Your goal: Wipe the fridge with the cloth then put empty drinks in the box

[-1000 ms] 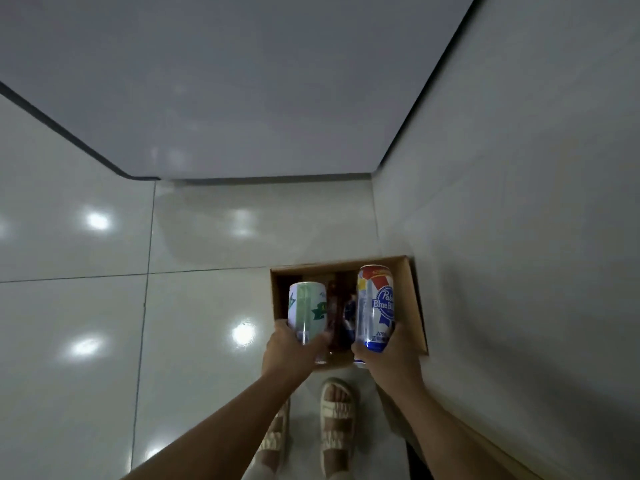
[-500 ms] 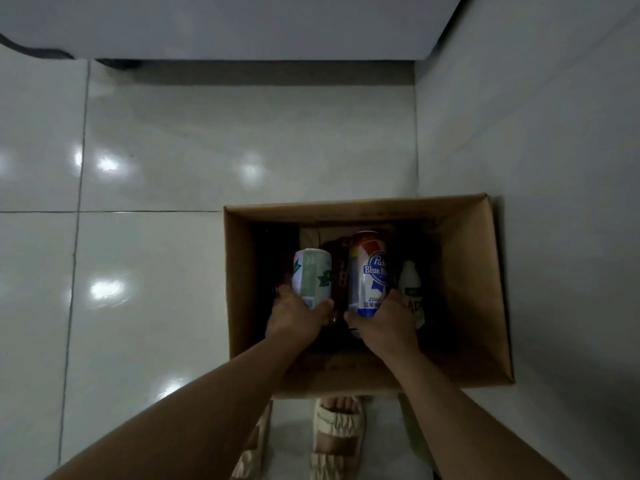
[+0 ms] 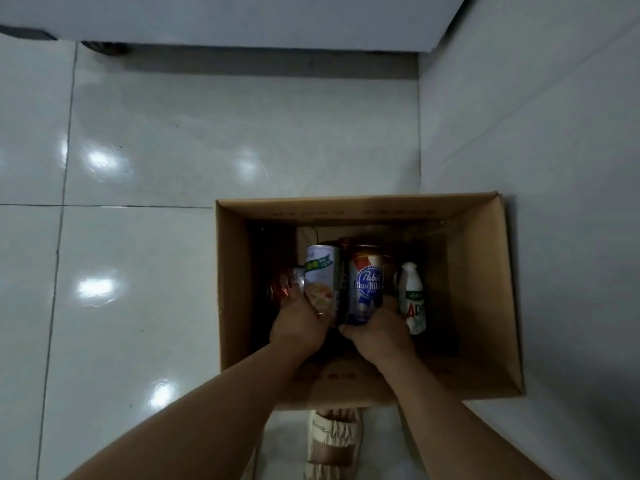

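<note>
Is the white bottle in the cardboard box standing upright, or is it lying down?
Upright. The white bottle stands inside the box, its cap toward the camera, right of the blue can.

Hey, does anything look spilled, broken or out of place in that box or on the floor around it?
Nothing stands out. The cardboard box sits square on the tiled floor, with no visible spill. The left hand grips a white can and the right hand a blue can, both inside it beside a white bottle.
</note>
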`<state>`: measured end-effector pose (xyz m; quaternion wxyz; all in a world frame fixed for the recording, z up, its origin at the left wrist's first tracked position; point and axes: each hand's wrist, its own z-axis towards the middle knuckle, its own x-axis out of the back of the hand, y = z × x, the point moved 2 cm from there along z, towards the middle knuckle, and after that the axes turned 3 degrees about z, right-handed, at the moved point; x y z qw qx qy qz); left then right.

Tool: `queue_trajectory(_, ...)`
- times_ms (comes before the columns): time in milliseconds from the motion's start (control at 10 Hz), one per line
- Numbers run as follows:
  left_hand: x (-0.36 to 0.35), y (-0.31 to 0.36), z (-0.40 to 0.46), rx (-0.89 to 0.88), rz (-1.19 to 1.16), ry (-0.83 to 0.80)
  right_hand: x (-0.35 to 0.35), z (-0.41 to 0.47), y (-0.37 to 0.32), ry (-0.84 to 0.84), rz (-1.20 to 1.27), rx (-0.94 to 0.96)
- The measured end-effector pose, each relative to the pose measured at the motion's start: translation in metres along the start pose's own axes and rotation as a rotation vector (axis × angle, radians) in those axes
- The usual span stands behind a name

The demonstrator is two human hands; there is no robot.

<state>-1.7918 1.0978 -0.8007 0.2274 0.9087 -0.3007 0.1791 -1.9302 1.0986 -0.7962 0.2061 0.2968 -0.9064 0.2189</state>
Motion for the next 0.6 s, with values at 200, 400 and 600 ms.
queue_trajectory(200, 0.052, 0.024, -0.065, -0.008, -0.031, 0.026, 0.046, -0.066, -0.035, 0.036, -0.050, 0.064)
queue_trajectory(400, 0.119, 0.052, -0.146, -0.102, 0.005, 0.042, 0.093, -0.158, -0.076, 0.045, -0.027, 0.139)
queue_trajectory(600, 0.179, 0.071, -0.237, -0.191, 0.035, 0.064, 0.126, -0.255, -0.102, 0.111, 0.032, 0.162)
